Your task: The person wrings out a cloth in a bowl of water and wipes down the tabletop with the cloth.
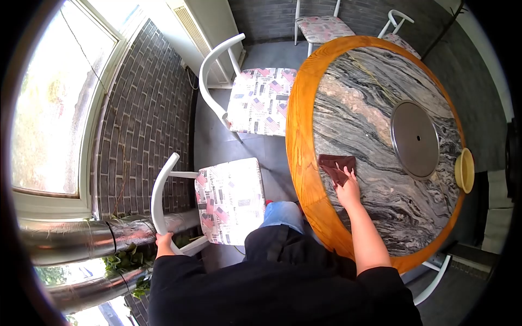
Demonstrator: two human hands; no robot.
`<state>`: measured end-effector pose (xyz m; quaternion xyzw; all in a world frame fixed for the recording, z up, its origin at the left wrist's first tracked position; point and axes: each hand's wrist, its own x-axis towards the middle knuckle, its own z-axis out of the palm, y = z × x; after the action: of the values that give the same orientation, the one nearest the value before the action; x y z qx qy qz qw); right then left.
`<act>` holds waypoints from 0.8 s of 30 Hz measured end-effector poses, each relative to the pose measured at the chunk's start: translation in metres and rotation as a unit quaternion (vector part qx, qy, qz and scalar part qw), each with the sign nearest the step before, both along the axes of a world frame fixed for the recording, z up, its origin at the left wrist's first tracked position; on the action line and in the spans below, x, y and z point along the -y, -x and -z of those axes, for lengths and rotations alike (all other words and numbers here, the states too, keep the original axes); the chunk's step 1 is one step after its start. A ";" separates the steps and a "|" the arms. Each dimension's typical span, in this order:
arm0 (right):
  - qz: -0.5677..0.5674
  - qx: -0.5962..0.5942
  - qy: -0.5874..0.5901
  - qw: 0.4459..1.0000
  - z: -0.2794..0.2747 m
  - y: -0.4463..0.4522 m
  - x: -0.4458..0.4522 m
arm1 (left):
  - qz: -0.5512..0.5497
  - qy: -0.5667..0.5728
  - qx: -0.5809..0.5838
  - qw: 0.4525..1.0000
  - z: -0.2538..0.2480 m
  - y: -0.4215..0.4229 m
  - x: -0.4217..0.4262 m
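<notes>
My right hand (pixel 348 190) presses a dark brown cloth (pixel 338 164) against the round table's marble-patterned top (pixel 353 125), close to the orange wooden rim (pixel 300 136). Its fingers rest over the folded cloth, gripping its lower part. Down at the left, my left hand (pixel 164 243) is closed around the curved white back of a chair (pixel 229 200). That chair's seat has a newspaper-and-flag print. Some of the left fingers are hidden behind the chair frame.
A round metal plate (pixel 414 140) is set in the tabletop. A yellow bowl (pixel 464 170) sits at the table's right edge. Another printed chair (pixel 262 101) stands ahead, with more chairs at the back. Silver-wrapped pipes (pixel 76 239) run below the window beside a brick wall (pixel 147 119).
</notes>
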<state>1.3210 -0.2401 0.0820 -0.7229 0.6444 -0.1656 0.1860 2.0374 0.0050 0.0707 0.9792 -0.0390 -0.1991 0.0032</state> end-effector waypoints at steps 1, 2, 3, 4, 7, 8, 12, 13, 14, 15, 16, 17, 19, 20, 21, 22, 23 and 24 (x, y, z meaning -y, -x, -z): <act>0.012 0.020 -0.011 1.000 -0.009 -0.002 0.000 | 0.024 0.006 0.021 0.999 0.002 0.003 -0.008; 0.023 0.039 -0.023 0.999 -0.015 -0.004 0.001 | 0.019 0.004 0.019 1.000 0.003 0.002 -0.013; 0.025 0.049 -0.025 0.998 -0.016 -0.003 0.000 | 0.017 0.018 0.005 1.000 0.003 -0.004 -0.019; 0.016 0.026 -0.021 0.999 -0.019 -0.003 0.000 | 0.014 0.032 -0.007 0.999 0.003 -0.009 -0.028; 0.022 -0.008 -0.026 0.999 -0.002 0.006 -0.002 | 0.031 0.004 0.009 0.999 0.020 -0.029 -0.051; 0.023 -0.007 -0.024 0.999 -0.006 0.003 0.000 | 0.051 -0.025 -0.002 0.998 0.024 -0.034 -0.051; 0.007 0.025 -0.021 0.999 -0.020 -0.001 0.002 | 0.136 -0.091 0.076 0.984 0.022 -0.021 -0.053; -0.004 0.017 -0.020 1.000 -0.017 0.000 0.003 | 0.150 -0.110 0.106 0.977 0.027 -0.025 -0.056; -0.015 0.010 -0.019 1.000 -0.015 0.001 0.003 | 0.165 -0.129 0.135 0.968 0.034 -0.028 -0.059; -0.012 0.004 -0.016 1.000 -0.013 0.001 0.003 | 0.192 -0.165 0.134 0.958 0.025 -0.019 -0.056; -0.011 -0.002 -0.020 1.000 -0.013 -0.001 0.003 | 0.203 -0.177 0.128 0.954 0.017 -0.011 -0.053; 0.003 0.000 -0.020 1.000 -0.014 -0.003 0.003 | 0.204 -0.180 0.121 0.955 0.011 -0.006 -0.052; 0.013 0.003 -0.021 1.000 -0.011 -0.001 0.004 | 0.205 -0.166 0.108 0.958 -0.014 0.018 -0.047; 0.012 -0.001 -0.022 1.000 -0.010 0.000 0.006 | 0.205 -0.166 0.104 0.959 -0.016 0.026 -0.050; 0.013 0.008 -0.022 1.000 -0.011 -0.001 0.006 | 0.188 -0.131 0.108 0.967 -0.019 0.032 -0.054; 0.015 0.019 -0.020 1.000 -0.009 -0.001 0.004 | 0.173 -0.096 0.114 0.974 -0.025 0.035 -0.057; 0.015 0.001 -0.022 1.000 -0.006 0.001 0.003 | 0.147 -0.091 0.092 0.981 -0.033 0.039 -0.052; 0.020 0.004 -0.022 1.000 -0.007 0.000 0.003 | 0.151 -0.091 0.096 0.980 -0.034 0.035 -0.052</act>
<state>1.3211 -0.2435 0.0893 -0.7050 0.6615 -0.1575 0.2013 2.0019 0.0566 0.1044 0.9727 -0.1685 -0.1053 -0.1195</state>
